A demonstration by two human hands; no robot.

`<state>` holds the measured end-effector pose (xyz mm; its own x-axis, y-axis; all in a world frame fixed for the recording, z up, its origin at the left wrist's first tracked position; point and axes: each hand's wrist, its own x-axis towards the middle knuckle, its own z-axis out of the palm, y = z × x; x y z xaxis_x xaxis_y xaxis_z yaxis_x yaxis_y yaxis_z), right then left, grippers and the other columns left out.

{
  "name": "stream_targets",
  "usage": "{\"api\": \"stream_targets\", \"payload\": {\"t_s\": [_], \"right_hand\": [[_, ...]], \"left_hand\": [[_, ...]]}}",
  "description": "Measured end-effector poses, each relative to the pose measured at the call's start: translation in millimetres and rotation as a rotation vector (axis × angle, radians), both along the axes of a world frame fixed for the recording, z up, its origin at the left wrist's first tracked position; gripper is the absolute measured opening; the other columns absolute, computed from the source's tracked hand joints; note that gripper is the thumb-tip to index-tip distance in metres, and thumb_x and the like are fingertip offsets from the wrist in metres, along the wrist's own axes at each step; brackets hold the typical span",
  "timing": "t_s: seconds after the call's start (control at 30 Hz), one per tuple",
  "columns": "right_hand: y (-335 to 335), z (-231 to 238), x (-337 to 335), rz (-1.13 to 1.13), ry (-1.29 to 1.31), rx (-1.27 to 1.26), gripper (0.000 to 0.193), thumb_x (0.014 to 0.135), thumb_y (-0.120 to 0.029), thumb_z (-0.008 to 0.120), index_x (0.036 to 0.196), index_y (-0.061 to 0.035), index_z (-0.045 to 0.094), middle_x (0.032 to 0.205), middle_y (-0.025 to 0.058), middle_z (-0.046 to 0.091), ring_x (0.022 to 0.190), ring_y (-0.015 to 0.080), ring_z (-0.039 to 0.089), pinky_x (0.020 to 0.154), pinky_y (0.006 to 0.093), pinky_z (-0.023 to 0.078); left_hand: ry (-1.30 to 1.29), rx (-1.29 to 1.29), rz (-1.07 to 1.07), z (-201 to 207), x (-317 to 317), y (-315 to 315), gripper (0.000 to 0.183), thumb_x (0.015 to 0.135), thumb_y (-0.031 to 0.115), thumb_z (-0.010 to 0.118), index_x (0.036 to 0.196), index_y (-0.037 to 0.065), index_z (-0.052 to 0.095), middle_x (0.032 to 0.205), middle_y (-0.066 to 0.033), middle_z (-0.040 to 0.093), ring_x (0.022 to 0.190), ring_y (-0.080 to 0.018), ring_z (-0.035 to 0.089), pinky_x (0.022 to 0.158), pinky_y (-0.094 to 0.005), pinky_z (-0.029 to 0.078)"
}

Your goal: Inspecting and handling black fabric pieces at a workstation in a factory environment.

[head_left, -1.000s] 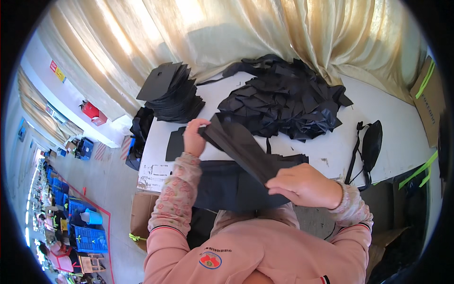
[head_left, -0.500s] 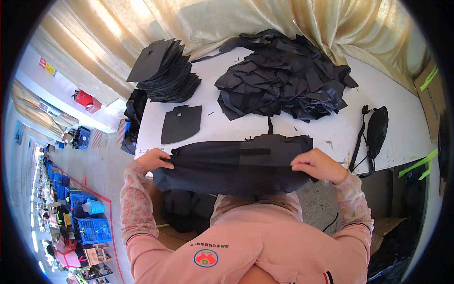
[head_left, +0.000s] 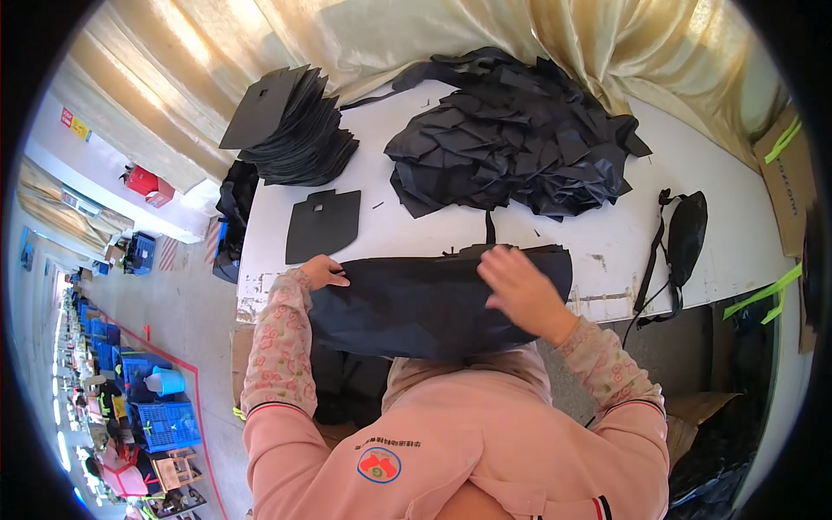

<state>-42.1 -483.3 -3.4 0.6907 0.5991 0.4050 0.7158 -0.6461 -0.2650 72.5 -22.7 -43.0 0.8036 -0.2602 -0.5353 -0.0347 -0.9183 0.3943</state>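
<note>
A wide piece of black fabric (head_left: 407,303) lies folded along the near edge of the white table, its lower part hanging over toward my lap. My left hand (head_left: 323,272) is closed on its upper left corner, thumb and fingers pinching the edge. Above the right part of the fabric is my right hand (head_left: 524,293), its fingers stretched out and pointing left; whether it touches the cloth I cannot tell. A strip of a stiff black panel shows along the fabric's top edge, the rest covered. A single black panel (head_left: 323,230) with a small square hole lies beyond my left hand.
A tall stack of black panels (head_left: 295,130) stands at the back left of the white table (head_left: 737,217). Beside it is a big heap of black fabric pieces (head_left: 520,139). A black pouch with straps (head_left: 686,238) lies at the right. Beige curtains (head_left: 381,35) hang behind.
The fabric now covers the stiff panel that lay exposed on it. My right hand has let go of the right edge and moved left; my left hand has shifted right and up.
</note>
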Motion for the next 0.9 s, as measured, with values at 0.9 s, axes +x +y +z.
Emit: {"api": "stream_targets", "payload": {"t_s": [0.9], "right_hand": [[117, 19, 42, 0.345, 1.331, 0.960, 0.046, 0.093, -0.009, 0.062, 0.136, -0.0013, 0.046, 0.117, 0.0171, 0.061, 0.090, 0.0115, 0.064, 0.080, 0.0257, 0.053]], "left_hand": [[-0.369, -0.795, 0.267, 80, 3, -85, 0.032, 0.092, 0.011, 0.062, 0.123, 0.010, 0.055, 0.090, -0.0033, 0.067, 0.074, -0.0063, 0.061, 0.065, -0.0198, 0.049]]}}
